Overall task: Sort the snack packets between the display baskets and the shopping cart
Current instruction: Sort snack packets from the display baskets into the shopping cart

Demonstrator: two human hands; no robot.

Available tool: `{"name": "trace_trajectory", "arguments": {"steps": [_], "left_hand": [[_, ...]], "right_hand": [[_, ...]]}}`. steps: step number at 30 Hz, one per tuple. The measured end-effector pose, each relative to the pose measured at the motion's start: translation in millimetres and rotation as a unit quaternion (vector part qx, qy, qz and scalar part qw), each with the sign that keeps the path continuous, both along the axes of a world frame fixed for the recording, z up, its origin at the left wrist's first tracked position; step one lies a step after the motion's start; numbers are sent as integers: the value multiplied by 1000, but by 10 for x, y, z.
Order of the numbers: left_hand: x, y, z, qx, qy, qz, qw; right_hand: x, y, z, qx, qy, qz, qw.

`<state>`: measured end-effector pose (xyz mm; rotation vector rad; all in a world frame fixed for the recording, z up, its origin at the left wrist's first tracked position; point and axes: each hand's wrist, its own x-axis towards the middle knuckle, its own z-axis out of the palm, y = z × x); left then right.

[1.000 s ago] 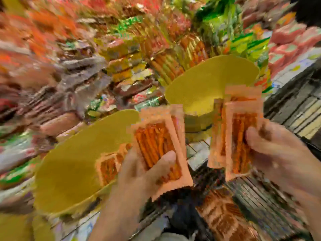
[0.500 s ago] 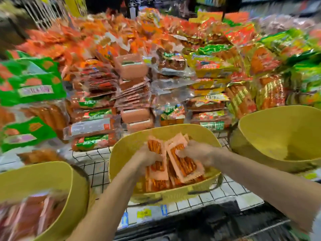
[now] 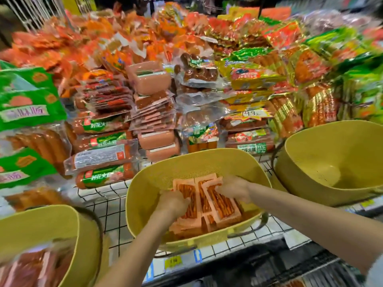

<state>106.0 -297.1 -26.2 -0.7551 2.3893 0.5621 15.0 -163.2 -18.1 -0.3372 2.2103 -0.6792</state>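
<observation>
Your left hand [image 3: 173, 203] and right hand [image 3: 234, 188] each grip orange snack packets [image 3: 221, 201] inside the middle yellow basket [image 3: 145, 183].

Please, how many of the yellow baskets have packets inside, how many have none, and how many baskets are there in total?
With packets: 2, the middle basket (orange packets) and the left basket (reddish packets, blurred).
With none in sight: 1, the right basket.
Total: 3 baskets.
</observation>
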Motion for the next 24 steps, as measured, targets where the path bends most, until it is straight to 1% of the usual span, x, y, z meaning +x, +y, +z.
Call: {"name": "trace_trajectory", "arguments": {"steps": [1, 3, 4, 5, 6, 7, 8, 9, 10, 11, 12, 14, 15, 16, 17, 19, 20, 22, 24], "left_hand": [[41, 33, 65, -30, 14, 14, 999], [73, 182, 215, -110, 97, 17, 989], [100, 290, 308, -154, 158, -5, 975], [127, 405, 391, -177, 235, -31, 955], [140, 544, 444, -171, 343, -65, 921], [147, 711, 484, -131, 441, -95, 883], [141, 902, 503, -84, 511, -131, 845], [121, 1118, 483, -41, 551, -170, 816], [104, 1344, 434, 2, 558, -218, 801], [79, 1577, 320, 42, 542, -273, 794], [57, 1824, 211, 78, 503, -319, 799], [18, 2267, -100, 140, 394, -367, 831], [4, 2458, -297, 148, 343, -389, 842], [-9, 2632, -499, 153, 298, -414, 846], [4, 2796, -735, 159, 259, -444, 843], [21, 3001, -1135, 171, 188, -488, 835], [48, 3111, -1378, 178, 153, -493, 838], [83, 3269, -1837, 194, 68, -439, 875], [149, 3348, -2301, 176, 17, -405, 897]], "right_hand": [[8, 37, 50, -20, -2, 1, 1000], [56, 227, 247, -76, 25, 11, 997], [102, 387, 348, -120, 49, 8, 991], [163, 598, 442, -183, 75, -1, 980], [268, 840, 524, -251, 97, -17, 963], [398, 1110, 572, -309, 113, -41, 943], [545, 1397, 578, -350, 122, -81, 925], [697, 1690, 531, -375, 124, -137, 908], [852, 1979, 434, -383, 123, -202, 893], [1007, 2270, 262, -372, 128, -263, 881], [1166, 2545, 52, -344, 140, -317, 873], [1478, 3001, -434, -266, 158, -402, 862], [1628, 3188, -692, -231, 158, -440, 853], [1769, 3339, -933, -202, 148, -478, 842], [1914, 3473, -1178, -177, 133, -514, 829], [2098, 3589, -1614, -124, 87, -559, 815], [2204, 3644, -1842, -100, 64, -583, 803], [2367, 3665, -2249, -71, 22, -625, 777], [2497, 3619, -2579, -55, -25, -657, 752]]}}
